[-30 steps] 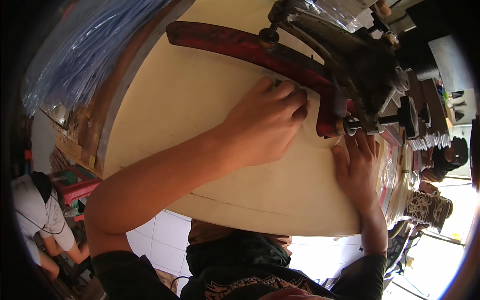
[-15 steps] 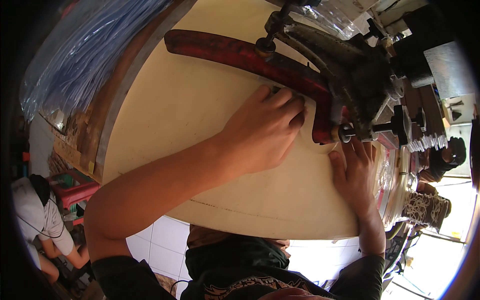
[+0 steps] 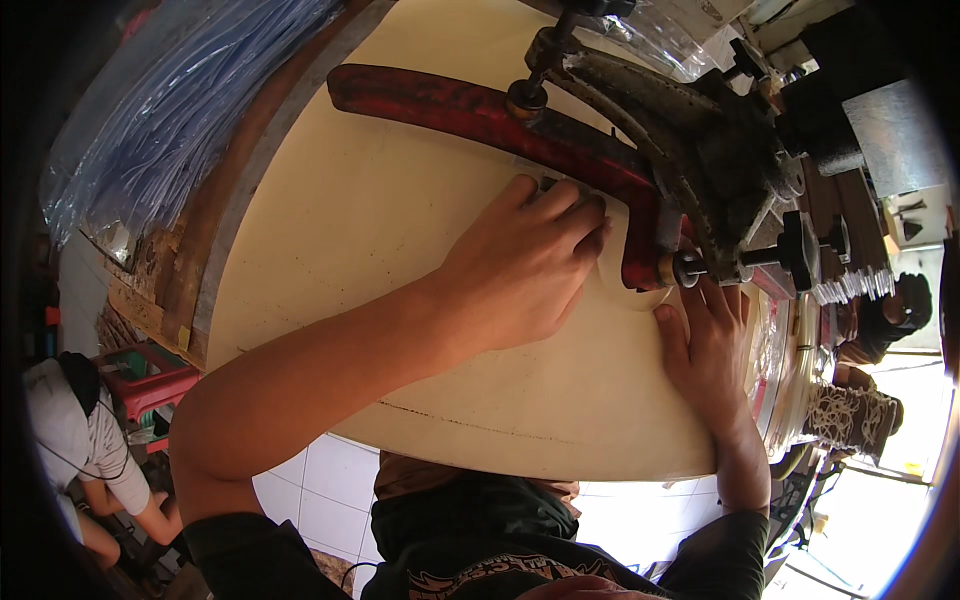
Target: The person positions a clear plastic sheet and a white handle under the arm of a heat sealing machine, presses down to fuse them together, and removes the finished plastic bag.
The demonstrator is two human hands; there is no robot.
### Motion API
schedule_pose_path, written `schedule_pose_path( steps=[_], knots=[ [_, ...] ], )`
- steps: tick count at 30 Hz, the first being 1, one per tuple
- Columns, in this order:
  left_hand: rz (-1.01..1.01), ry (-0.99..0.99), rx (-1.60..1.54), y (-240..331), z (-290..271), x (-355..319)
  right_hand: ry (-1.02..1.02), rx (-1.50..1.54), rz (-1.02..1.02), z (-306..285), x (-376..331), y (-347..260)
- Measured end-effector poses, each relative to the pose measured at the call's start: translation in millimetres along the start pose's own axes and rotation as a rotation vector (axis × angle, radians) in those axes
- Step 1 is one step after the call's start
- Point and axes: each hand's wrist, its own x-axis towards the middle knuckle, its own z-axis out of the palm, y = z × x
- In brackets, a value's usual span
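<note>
- Cream-coloured surface [image 3: 400,230]: a broad, pale board that fills the middle of the view, with white floor tiles [image 3: 330,500] below its near edge and bundled clear tubing [image 3: 170,110] beyond its far-left edge.
- Red press arm [image 3: 490,115]: the landmark. Its long axis runs from the far left down to the right, where it ends under a dark metal mechanism [image 3: 720,170].
- Pale cut piece [image 3: 620,285]: lies flat on the surface, directly beneath the arm's lower right end and partly covered by it.
- Left hand [image 3: 525,265]: just on the near side of the arm; fingers curled together, tips pressed down against the arm's near edge. Whether they pinch anything cannot be told.
- Right hand [image 3: 705,345]: below the arm's lower end, fingers spread flat on the surface, clamped on nothing, touching the piece's right edge.
- Key relation: the piece lies between both hands, the left hand's fingertips nearer to it.
- Seated person [image 3: 80,450]: well left of the arm, on the floor.
</note>
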Motion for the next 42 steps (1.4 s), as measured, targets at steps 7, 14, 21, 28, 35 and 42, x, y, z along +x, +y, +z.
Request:
schedule_pose_path(
  steps=[7, 14, 21, 28, 35, 42],
  knots=[
    [-0.005, -0.021, -0.015, 1, -1, 1, 0.012, -0.007, -0.017, 0, -2, 3],
    [0.039, 0.004, 0.048, 0, -5, -6, 0.027, 0.008, 0.004, 2, -4, 1],
    [0.019, -0.036, -0.074, 0, -13, -3, 0.050, -0.016, -0.008, 5, -8, 6],
    [0.036, -0.012, -0.044, -1, -21, -2, 0.094, 0.007, -0.011, 4, -8, 5],
    [0.031, 0.050, -0.082, -3, -27, 5, 0.365, 0.161, -0.118, -5, -6, 4],
    [0.007, 0.064, -0.093, -1, -29, 9, 0.327, 0.257, -0.103, -2, -15, 17]
  ],
)
